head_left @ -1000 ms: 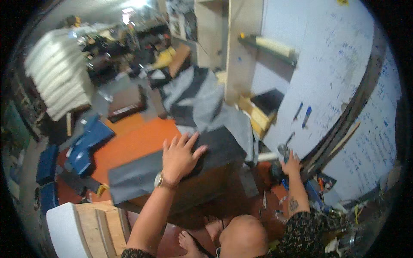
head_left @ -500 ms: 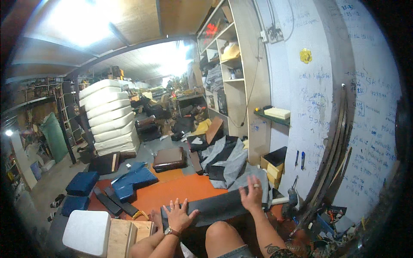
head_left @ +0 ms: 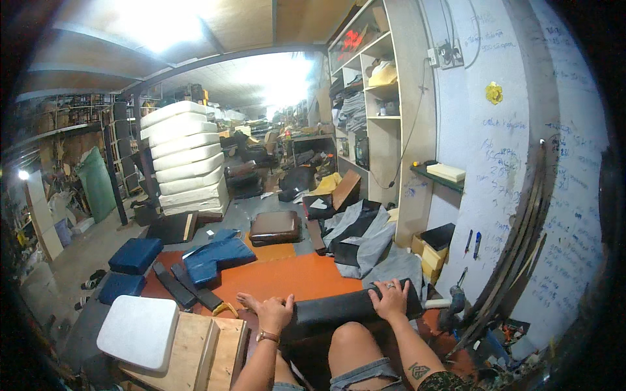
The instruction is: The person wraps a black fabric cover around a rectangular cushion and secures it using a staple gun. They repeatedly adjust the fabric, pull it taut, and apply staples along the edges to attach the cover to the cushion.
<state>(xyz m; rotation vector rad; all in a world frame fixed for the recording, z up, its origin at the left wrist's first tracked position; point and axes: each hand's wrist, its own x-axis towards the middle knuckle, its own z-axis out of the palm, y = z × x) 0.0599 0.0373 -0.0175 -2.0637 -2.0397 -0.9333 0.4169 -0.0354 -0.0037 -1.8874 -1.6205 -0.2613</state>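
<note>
A long black padded panel [head_left: 345, 311] lies crosswise in front of my knees, its covering looking smooth like leatherette. My left hand [head_left: 275, 315] grips its left end, the thumb pointing up by the corner. Toward the other end my right hand [head_left: 389, 300] bends its fingers over the top edge. The undersides of both grips are hidden. Just beyond the panel spreads an orange sheet [head_left: 293, 274]. A bare foot [head_left: 248, 301] shows beside my left hand.
A white cushion [head_left: 138, 332] rests on wooden boxes [head_left: 195, 348] at the near left. Blue cushions [head_left: 135, 255], black strips and a brown cushion [head_left: 275, 228] lie farther off. Grey fabric [head_left: 358, 238] sits beyond my right hand. A drill [head_left: 450, 309] stands by the wall.
My left hand has gone from lying flat on the panel to gripping its left end. My right hand, earlier raised with fingers stretched, has closed over its right part. The view has shifted.
</note>
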